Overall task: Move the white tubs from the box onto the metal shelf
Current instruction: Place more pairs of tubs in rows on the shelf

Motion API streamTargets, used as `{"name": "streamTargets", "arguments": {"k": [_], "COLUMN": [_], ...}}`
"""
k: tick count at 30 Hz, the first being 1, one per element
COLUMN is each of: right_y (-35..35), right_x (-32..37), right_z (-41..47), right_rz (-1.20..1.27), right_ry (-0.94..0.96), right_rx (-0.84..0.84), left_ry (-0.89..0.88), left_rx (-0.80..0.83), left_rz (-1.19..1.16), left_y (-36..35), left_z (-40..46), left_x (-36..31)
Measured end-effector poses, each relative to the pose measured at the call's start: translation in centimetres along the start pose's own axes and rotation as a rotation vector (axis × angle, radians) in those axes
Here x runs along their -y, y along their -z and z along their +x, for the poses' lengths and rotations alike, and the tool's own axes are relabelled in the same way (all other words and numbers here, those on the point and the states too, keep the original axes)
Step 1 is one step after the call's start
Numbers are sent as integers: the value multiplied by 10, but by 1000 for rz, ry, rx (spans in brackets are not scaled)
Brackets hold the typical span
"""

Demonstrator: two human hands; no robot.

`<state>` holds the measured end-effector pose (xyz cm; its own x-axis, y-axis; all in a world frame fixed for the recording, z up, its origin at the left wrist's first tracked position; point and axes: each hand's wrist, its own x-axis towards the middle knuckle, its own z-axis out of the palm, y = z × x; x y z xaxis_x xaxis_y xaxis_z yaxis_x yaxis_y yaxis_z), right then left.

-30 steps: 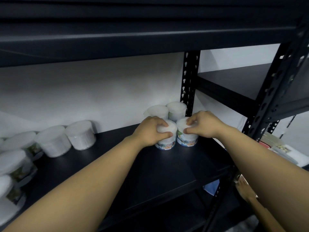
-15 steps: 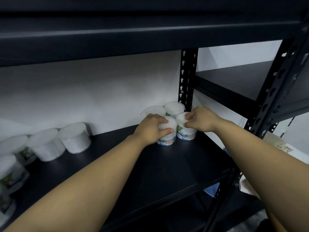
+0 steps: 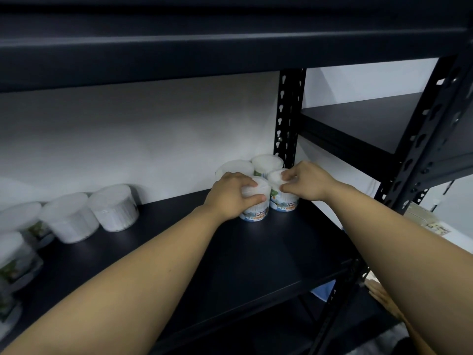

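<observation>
On the black metal shelf (image 3: 256, 254), far right by the upright post, stand two white tubs with blue-and-orange labels. My left hand (image 3: 230, 196) is wrapped over the lid of the left tub (image 3: 256, 213). My right hand (image 3: 307, 183) pinches the lid of the right tub (image 3: 284, 203) with its fingertips. Both tubs rest upright on the shelf, touching each other. Directly behind them stand two more white tubs (image 3: 266, 162), close to the white wall. The box is not in view.
Several white tubs (image 3: 112, 208) line the shelf's left part. A perforated black post (image 3: 288, 116) rises right behind the group. The upper shelf board (image 3: 230, 42) hangs overhead. A neighbouring shelf (image 3: 371, 119) lies to the right, and another person's hand (image 3: 384, 301) shows low right.
Both hands have pushed their tubs a little deeper, up against the two rear tubs. The view has shifted slightly; the grips are unchanged.
</observation>
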<state>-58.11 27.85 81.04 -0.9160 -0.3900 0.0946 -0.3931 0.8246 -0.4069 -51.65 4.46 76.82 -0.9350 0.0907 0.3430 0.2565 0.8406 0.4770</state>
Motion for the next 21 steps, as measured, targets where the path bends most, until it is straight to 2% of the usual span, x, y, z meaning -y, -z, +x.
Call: {"name": "streamTargets", "arguments": {"k": [11, 18, 21], "right_y": [-5, -15, -23], "right_x": [-3, 16, 44], "right_z": [-3, -16, -16], "right_rz": [0, 129, 125], "right_ry": [0, 7, 69], "right_rx": [12, -159, -139], "left_ry": [37, 42, 74], "left_rx": [-3, -26, -69], "left_rz": [-8, 17, 19], "left_y": [1, 24, 46], "left_z": [-3, -18, -39], "left_x": [-8, -6, 9]}}
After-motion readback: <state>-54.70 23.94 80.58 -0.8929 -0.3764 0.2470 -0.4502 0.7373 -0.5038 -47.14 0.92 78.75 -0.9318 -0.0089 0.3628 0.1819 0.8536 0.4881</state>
